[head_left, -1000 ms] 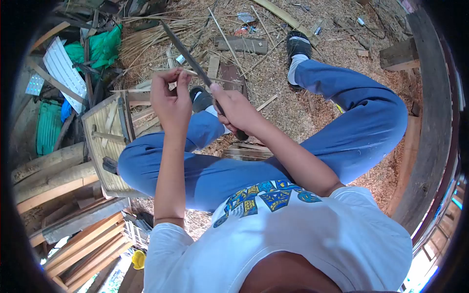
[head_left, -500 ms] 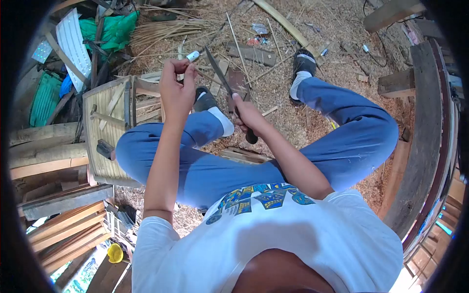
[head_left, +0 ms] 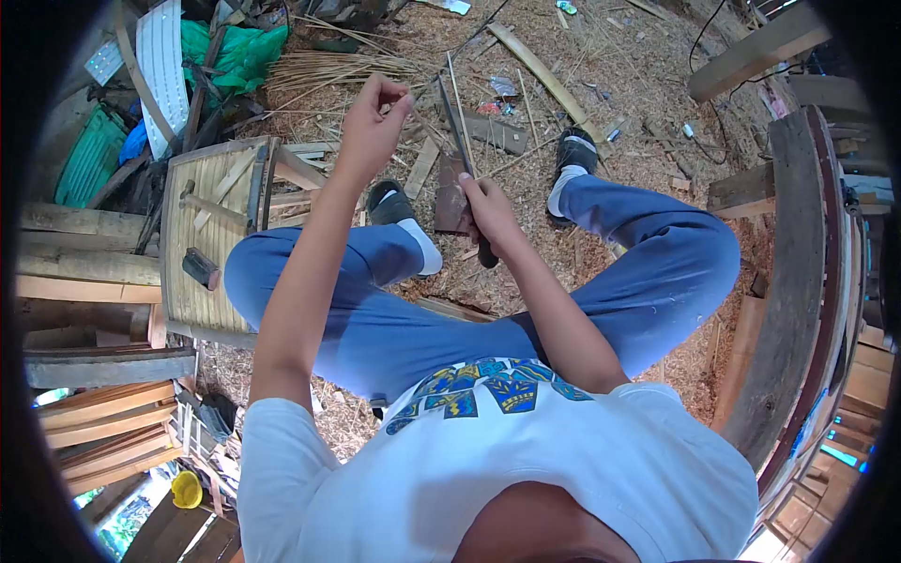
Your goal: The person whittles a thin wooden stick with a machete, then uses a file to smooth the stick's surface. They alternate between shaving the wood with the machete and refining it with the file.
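Observation:
My right hand (head_left: pixel 490 212) is wrapped round the dark handle of a knife (head_left: pixel 455 117), its long narrow blade pointing away from me and up. The handle's butt (head_left: pixel 487 255) sticks out below my fist. Ahead and to the left, my left hand (head_left: pixel 377 127) is raised with thumb and fingers pinched together. Whatever is between those fingertips is too small to make out. The hands are apart, and the left one is clear of the blade. A flat brown board (head_left: pixel 453 202) lies on the ground below the knife.
A wooden stool-like panel (head_left: pixel 211 220) with a dark block (head_left: pixel 200 267) stands by my left knee. Bundled thin sticks (head_left: pixel 324 75) lie ahead on shavings. A weathered beam (head_left: pixel 798 263) runs along the right. Stacked planks (head_left: pixel 113 427) and a yellow cup (head_left: pixel 187 489) are at lower left.
My left hand has moved forward and away from the knife; the thin strip between it and the blade no longer shows. The right hand has shifted slightly right, the blade turning more upright.

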{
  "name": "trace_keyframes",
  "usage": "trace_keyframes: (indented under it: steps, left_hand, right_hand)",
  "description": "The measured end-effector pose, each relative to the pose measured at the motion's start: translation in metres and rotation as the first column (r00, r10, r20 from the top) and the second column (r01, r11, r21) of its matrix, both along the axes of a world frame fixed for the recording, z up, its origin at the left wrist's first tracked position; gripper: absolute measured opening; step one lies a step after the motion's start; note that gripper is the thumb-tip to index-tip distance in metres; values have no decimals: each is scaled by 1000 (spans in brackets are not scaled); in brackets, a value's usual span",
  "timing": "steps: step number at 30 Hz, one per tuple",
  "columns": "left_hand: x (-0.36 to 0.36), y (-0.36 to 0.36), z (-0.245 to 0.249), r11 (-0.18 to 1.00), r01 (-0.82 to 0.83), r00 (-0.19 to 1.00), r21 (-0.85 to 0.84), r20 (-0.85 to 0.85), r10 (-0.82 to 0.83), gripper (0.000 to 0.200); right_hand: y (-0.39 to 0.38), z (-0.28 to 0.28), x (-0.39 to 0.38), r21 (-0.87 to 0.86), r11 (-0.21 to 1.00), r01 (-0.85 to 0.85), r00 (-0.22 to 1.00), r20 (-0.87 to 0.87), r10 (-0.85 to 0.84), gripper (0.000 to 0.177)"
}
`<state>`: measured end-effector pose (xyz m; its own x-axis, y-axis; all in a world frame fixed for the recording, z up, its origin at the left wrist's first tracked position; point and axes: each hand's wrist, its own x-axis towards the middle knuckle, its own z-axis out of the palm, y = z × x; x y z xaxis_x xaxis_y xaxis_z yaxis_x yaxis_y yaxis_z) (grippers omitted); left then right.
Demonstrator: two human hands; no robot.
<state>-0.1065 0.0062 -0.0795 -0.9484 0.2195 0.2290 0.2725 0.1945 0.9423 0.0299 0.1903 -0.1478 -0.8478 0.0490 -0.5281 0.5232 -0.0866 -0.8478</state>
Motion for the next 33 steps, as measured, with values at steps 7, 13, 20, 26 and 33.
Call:
trace_keyframes:
  steps: [7,13,20,26,33]
  left_hand:
    - [-15,3,-14,857,191,937,478,171,-304,9]
    - [-18,3,-25,704,132,920,698,177,-349,10]
    - [-17,2,-20,579,64,896,813,209,-391,9]
    - [-20,0,-24,597,59,905,800,210,-370,11]
    - [-10,-4,-11,763,-46,933,645,301,-199,20]
  right_hand:
    - [19,34,17,-143,987,76,992,-94,-90,21]
    - [10,57,16,-209,977,42,996,-65,-57,21]
    - [-4,88,38,-289,957,-1,1000,-6,-1,21]
    - [-9,92,41,-333,943,-3,999,39,17,33]
    - [-3,76,35,-277,960,-43,999,-24,38,47]
